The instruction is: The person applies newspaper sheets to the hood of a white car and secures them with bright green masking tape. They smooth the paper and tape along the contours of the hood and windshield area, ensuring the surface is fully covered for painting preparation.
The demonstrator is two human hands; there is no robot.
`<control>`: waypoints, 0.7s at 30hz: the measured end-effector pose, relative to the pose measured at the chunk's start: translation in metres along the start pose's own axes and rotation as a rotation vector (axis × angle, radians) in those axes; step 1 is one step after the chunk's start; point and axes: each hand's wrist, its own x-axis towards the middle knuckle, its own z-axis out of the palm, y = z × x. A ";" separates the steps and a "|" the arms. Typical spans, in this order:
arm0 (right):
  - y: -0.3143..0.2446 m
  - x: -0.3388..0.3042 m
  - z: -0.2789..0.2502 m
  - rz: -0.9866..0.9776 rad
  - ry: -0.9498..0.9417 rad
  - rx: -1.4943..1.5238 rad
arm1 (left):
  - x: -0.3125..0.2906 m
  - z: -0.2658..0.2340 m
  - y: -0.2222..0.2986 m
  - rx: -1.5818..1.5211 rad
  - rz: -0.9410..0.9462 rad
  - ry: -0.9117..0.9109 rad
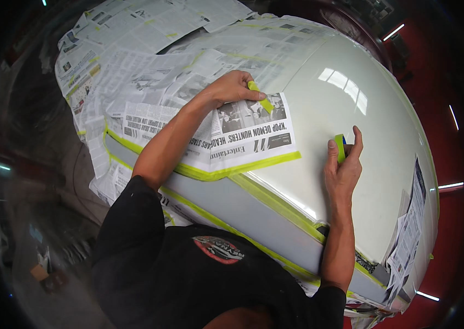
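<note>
My left hand [233,89] pinches a short strip of yellow-green masking tape [267,105] over the upper part of a newspaper sheet [226,145]. The strip's lower end overlaps the sheet's photo; whether it is stuck down cannot be made out. To the right, my right hand [344,174] grips a roll of masking tape [340,148] between thumb and fingers, above the pale, glossy car panel [319,126]. A longer band of tape [254,165] runs along the sheet's near edge, with its right end at the bare pale panel.
More taped newspaper [149,24] covers the car at the far left. Close to my body lies a grey panel strip [226,205] edged with tape. Loose paper [407,236] hangs at the right side. The floor [457,219] there is red.
</note>
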 end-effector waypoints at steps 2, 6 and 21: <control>0.005 0.000 0.004 -0.056 0.057 -0.002 | 0.005 0.005 -0.011 0.000 0.025 0.006; 0.006 0.000 0.007 -0.082 0.036 -0.039 | 0.006 0.024 -0.027 0.427 0.025 0.134; -0.012 -0.010 0.004 -0.097 -0.091 0.186 | 0.047 -0.004 -0.068 0.682 -0.178 0.183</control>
